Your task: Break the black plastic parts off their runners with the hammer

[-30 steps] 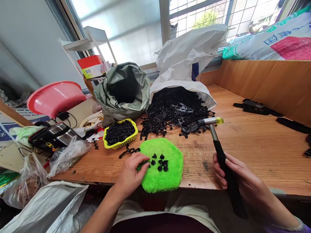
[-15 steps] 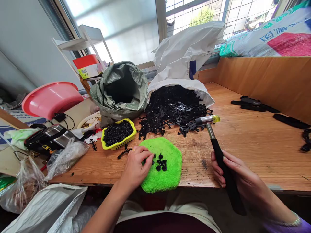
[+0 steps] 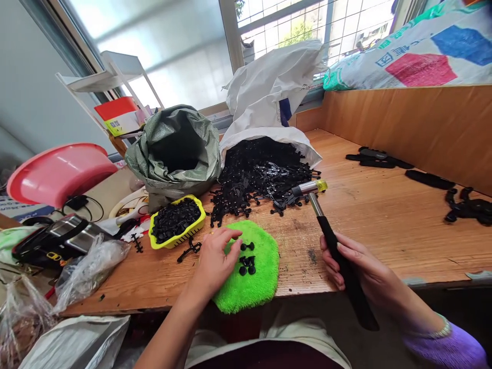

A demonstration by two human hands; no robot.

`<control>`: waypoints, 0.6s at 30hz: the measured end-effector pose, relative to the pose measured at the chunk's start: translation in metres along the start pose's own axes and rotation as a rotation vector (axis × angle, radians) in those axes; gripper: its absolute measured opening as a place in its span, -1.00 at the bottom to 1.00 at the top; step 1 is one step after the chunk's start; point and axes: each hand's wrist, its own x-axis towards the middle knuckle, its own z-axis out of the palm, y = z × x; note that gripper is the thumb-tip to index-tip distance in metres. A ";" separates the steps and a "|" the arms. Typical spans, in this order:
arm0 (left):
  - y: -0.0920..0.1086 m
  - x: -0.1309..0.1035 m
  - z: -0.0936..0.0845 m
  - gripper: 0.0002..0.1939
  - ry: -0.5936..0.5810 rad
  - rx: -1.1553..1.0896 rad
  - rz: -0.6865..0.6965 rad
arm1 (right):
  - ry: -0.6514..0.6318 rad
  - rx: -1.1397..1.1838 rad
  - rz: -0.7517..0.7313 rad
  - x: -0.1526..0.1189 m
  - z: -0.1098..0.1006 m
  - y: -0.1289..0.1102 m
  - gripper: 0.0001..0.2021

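Observation:
My right hand (image 3: pixel 355 264) is wrapped round the black handle of a hammer (image 3: pixel 330 238), whose metal head with a yellow tip points up over the table. Over the left part of a fuzzy green pad (image 3: pixel 261 287), my left hand (image 3: pixel 221 256) has its thumb and index finger apart, with nothing visible between them. Several small round black pieces (image 3: pixel 247 266) lie on the pad beside its fingertips. A yellow basket (image 3: pixel 177 241) full of small black parts stands behind my left hand. One black jointed part (image 3: pixel 189 249) lies between basket and hand.
A white sack (image 3: pixel 265 115) spills a heap of black parts (image 3: pixel 257 179) onto the wooden table. Left of it stands an open green sack (image 3: pixel 172 154). Black strips (image 3: pixel 428 179) lie at the right by a wooden board. Plastic bags and a pink basin (image 3: pixel 61 171) are at the left.
The view has turned to the right, so the table things appear further left. My left thumb and index finger have moved apart. The hammer is still in my right hand.

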 end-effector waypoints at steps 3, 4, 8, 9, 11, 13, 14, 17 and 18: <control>0.000 0.009 0.002 -0.88 -0.078 -0.006 -0.033 | -0.004 0.004 0.001 0.000 0.001 0.000 -0.80; 0.000 0.011 0.002 -0.88 -0.112 -0.007 -0.041 | -0.002 0.004 0.001 0.000 0.002 -0.001 -0.80; -0.005 0.015 -0.002 -0.86 -0.127 0.067 -0.100 | 0.007 0.004 0.003 0.000 0.004 -0.002 -0.79; -0.007 0.014 -0.004 -0.86 -0.121 0.106 -0.122 | 0.007 0.005 0.003 0.000 0.004 -0.002 -0.79; -0.009 0.014 -0.007 -0.86 -0.112 0.179 -0.149 | 0.003 0.008 0.006 0.000 0.002 -0.001 -0.79; -0.008 0.015 -0.009 -0.85 -0.098 0.214 -0.133 | -0.006 0.012 0.015 0.001 0.000 0.001 -0.80; -0.005 0.015 -0.008 -0.83 -0.095 0.214 -0.113 | -0.010 0.015 0.018 0.001 -0.001 0.002 -0.80; 0.007 0.020 -0.003 -0.82 -0.154 0.179 -0.066 | -0.017 0.022 0.017 0.001 -0.004 0.004 -0.80; 0.011 0.022 -0.002 -0.84 -0.188 0.165 -0.059 | -0.017 0.021 0.015 0.000 -0.004 0.004 -0.80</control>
